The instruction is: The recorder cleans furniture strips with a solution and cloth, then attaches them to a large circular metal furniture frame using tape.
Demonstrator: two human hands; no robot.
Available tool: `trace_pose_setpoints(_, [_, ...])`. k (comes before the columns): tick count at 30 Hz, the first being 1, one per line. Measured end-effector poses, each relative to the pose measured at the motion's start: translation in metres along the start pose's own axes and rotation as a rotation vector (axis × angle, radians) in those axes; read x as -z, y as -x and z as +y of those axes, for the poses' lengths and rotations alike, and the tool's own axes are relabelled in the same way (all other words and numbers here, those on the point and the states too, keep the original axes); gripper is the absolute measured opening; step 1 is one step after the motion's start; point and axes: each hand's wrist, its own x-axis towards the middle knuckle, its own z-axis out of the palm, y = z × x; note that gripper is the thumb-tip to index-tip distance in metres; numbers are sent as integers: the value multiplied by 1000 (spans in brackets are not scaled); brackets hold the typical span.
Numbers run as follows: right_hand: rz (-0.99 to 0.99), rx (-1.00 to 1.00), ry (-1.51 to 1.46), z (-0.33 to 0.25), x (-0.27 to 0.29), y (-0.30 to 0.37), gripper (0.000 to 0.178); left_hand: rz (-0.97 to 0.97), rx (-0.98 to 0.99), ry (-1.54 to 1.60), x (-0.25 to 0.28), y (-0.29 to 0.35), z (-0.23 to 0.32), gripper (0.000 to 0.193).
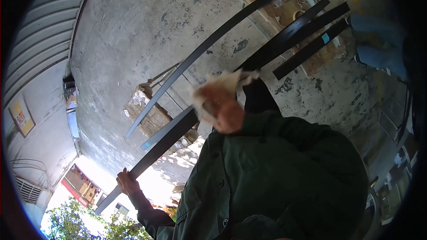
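Observation:
A long dark bar (pixel 164 146) runs across in front of me from lower left to upper right, its middle hidden by my right hand. My left hand (pixel 127 183) is closed around the bar near its left end. My right hand (pixel 229 115), blurred by motion, holds a pale rag (pixel 220 84) above the bar, in front of my chest. I cannot tell whether the rag touches the bar. Just beyond, another long dark bar (pixel 200 51), bent by the lens, lies roughly alongside the first.
Wooden supports, one at the left (pixel 151 118) and one at the upper right (pixel 320 60), stand under the bars. A shorter dark bar (pixel 307 51) bears a light-blue patch. At the right edge are a person's blue trousers (pixel 378 44). A corrugated shutter (pixel 44 26) lines the left.

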Motion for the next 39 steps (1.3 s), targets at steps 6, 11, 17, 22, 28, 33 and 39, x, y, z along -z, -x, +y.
trace_pose_setpoints(6, [-117,156,-14,13,21,-7,68,13,-77,-17,-7,6,-5,13])
trace_pose_setpoints(11, [257,-391,285,210,175,21,39,-22,-57,38,-19,22,-11,7])
trace_pose_setpoints(17, [211,-607,219,184,125,15,41,42,-72,36,3,1,-6,6])
trace_pose_setpoints(22, [15,40,180,-23,-9,-13,54,19,-55,24,6,1,-12,6])
trace_pose_setpoints(28, [-127,298,27,-40,-21,-28,63,128,26,-96,-4,15,-28,8])
trace_pose_setpoints(33, [42,-56,283,96,70,7,49,190,18,-179,-9,21,-29,7])
trace_pose_setpoints(39, [151,-417,111,264,177,44,72,149,35,-225,-18,8,-29,8])
